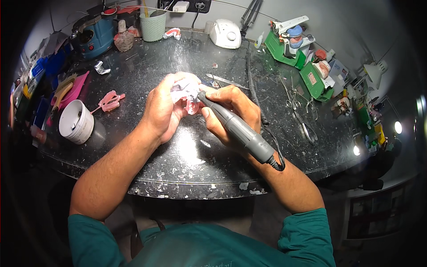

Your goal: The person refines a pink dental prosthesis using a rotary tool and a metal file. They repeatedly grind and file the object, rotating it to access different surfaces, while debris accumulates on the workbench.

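Note:
My left hand [161,107] is closed around a dental piece with a pink, glossy denture base [192,107] and a whitish part [184,90] above it. My fingers hide some of its shape. In my right hand [238,106] lies a grey rotary handpiece [242,133], gripped like a pen. Its narrow front end points up and left, meeting or nearly meeting the dental piece; whether the tip touches, I cannot tell. A cord runs from the handpiece's rear. Pale dust lies on the dark bench [200,173] beyond my hands.
At left stand a white tub [76,122], a pink piece [111,101] and a blue machine [92,38]. A white control box [225,34] and a pale green basket [152,26] are at the back. Right of my hands lie metal tools [302,127], near green bins [316,84].

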Demonstrator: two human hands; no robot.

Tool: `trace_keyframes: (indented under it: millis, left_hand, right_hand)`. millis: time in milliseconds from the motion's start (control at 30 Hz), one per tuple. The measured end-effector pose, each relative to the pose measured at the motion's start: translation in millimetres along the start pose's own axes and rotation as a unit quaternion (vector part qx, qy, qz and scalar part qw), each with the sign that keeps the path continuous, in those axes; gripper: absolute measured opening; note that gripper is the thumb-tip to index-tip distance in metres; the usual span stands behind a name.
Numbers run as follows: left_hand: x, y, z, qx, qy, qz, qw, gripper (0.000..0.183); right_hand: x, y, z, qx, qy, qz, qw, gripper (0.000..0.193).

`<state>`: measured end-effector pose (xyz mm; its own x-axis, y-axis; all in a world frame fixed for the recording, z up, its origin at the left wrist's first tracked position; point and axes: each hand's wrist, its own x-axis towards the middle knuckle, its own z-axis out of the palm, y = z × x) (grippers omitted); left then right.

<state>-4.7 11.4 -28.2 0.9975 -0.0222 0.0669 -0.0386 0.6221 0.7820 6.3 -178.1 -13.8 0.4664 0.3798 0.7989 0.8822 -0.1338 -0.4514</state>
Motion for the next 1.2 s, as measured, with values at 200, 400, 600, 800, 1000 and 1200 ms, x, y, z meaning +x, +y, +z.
trace_keyframes:
  millis: [200, 400, 600, 800, 1000, 1200]
  left_hand:
    - [-4, 2, 11, 0.023, 0.032, 0.012, 0.999, 0.03]
    - [-4, 1, 10, 0.022, 0.042, 0.009, 0.999, 0.031]
    - [-5, 2, 11, 0.019, 0.052, 0.014, 0.998, 0.032]
    - [-8, 7, 15, 0.007, 0.017, -0.002, 1.0, 0.033]
    - [-2, 1, 5, -0.019, 0.04, -0.002, 0.999, 0.036]
    - [1, -2, 2, -0.041, 0.037, -0.006, 0.998, 0.038]
  right_hand:
    - [0, -1, -1, 0.004, -0.004, -0.004, 1.0, 0.03]
    - [-2, 3, 1, 0.011, -0.001, -0.006, 1.0, 0.03]
    - [-2, 1, 0, 0.005, -0.013, -0.006, 1.0, 0.027]
    - [-2, 1, 1, 0.01, -0.022, -0.008, 1.0, 0.025]
    - [-1, 0, 1, 0.017, -0.024, -0.017, 0.999, 0.025]
    - [0, 3, 4, 0.013, -0.007, -0.047, 0.999, 0.029]
